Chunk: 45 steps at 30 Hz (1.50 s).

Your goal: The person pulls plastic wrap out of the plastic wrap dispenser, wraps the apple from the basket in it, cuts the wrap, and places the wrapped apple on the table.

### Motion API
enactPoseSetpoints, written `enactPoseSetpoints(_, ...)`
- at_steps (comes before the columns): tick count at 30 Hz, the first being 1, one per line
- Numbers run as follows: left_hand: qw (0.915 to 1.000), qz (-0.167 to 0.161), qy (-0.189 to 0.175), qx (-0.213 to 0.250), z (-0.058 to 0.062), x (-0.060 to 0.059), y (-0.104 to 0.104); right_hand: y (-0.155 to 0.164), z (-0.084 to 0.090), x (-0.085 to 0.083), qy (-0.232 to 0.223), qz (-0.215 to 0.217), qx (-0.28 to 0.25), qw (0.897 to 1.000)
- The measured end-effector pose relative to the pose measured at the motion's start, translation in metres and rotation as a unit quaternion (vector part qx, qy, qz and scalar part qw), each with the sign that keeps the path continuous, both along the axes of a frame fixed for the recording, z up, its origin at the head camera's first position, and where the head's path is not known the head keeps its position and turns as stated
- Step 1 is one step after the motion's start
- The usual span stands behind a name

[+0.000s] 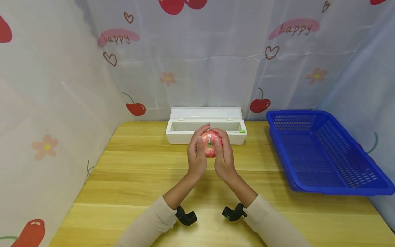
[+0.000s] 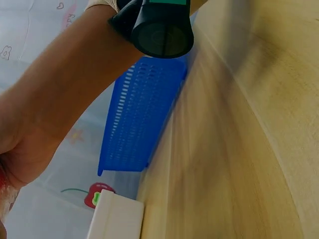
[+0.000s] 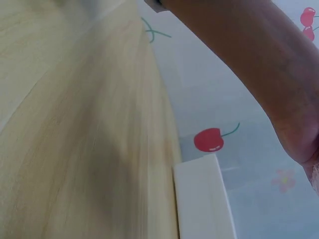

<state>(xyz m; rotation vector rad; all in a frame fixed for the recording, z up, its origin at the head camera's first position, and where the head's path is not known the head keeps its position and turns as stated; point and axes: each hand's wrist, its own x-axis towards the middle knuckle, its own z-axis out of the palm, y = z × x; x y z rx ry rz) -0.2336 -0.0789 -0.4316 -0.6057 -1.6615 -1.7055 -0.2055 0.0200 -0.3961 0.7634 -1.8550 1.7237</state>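
Note:
A red apple (image 1: 210, 145) with a shiny film over it sits between both hands above the wooden table (image 1: 139, 178). My left hand (image 1: 196, 151) cups its left side with fingers curled over the top. My right hand (image 1: 223, 151) cups the right side the same way. Right behind the hands stands a long white dispenser box (image 1: 182, 132) with its lid up; a small green part (image 1: 242, 131) shows at its right end. In the wrist views only the forearms, the table and the box's end (image 2: 117, 216) (image 3: 202, 199) show.
A blue plastic basket (image 1: 324, 151) lies on the table's right side, seen also in the left wrist view as the blue basket (image 2: 142, 114). Printed curtain walls (image 1: 46, 103) close in the back and both sides. Black wrist cameras (image 1: 186, 216) hang under both sleeves.

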Motion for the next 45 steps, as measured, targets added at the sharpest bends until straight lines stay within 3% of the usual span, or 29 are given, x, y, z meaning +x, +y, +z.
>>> enactPoseSetpoints(7, 0.9997, 0.011, -0.021, -0.009, 0.023, 0.018, 0.004, 0.002, -0.001, 0.000, -0.018, -0.009, 0.012, 1.000)
enactPoseSetpoints(12, 0.9975, -0.019, -0.068, 0.007, 0.032, 0.023, -0.001, 0.005, -0.001, -0.001, -0.016, 0.018, 0.032, 0.999)
enactPoseSetpoints(16, 0.9933, -0.051, -0.098, 0.034, 0.023, 0.015, -0.002, 0.005, -0.003, -0.003, 0.036, -0.002, 0.026, 0.999)
enactPoseSetpoints(19, 0.9952, -0.061, -0.072, 0.025, 0.011, 0.010, 0.000, 0.005, -0.014, -0.010, 0.053, -0.026, -0.007, 0.998)
enactPoseSetpoints(24, 0.9985, -0.011, 0.023, -0.047, -0.001, 0.006, 0.004, 0.006, -0.031, -0.023, 0.041, -0.028, -0.062, 0.997)
enactPoseSetpoints(28, 0.9947, 0.027, 0.053, -0.084, -0.005, 0.006, 0.005, 0.004, -0.030, -0.020, 0.042, -0.038, -0.072, 0.996)
enactPoseSetpoints(35, 0.9957, 0.033, 0.026, -0.083, -0.008, 0.003, 0.004, 0.000, -0.002, 0.000, 0.014, -0.067, -0.026, 0.997)
enactPoseSetpoints(41, 0.9995, 0.020, -0.004, -0.024, -0.005, -0.003, -0.003, 0.008, 0.007, -0.001, -0.033, 0.017, 0.034, 0.999)
enactPoseSetpoints(45, 0.9976, -0.016, -0.059, 0.032, -0.001, 0.001, -0.007, 0.011, -0.008, -0.010, -0.018, 0.044, 0.059, 0.997)
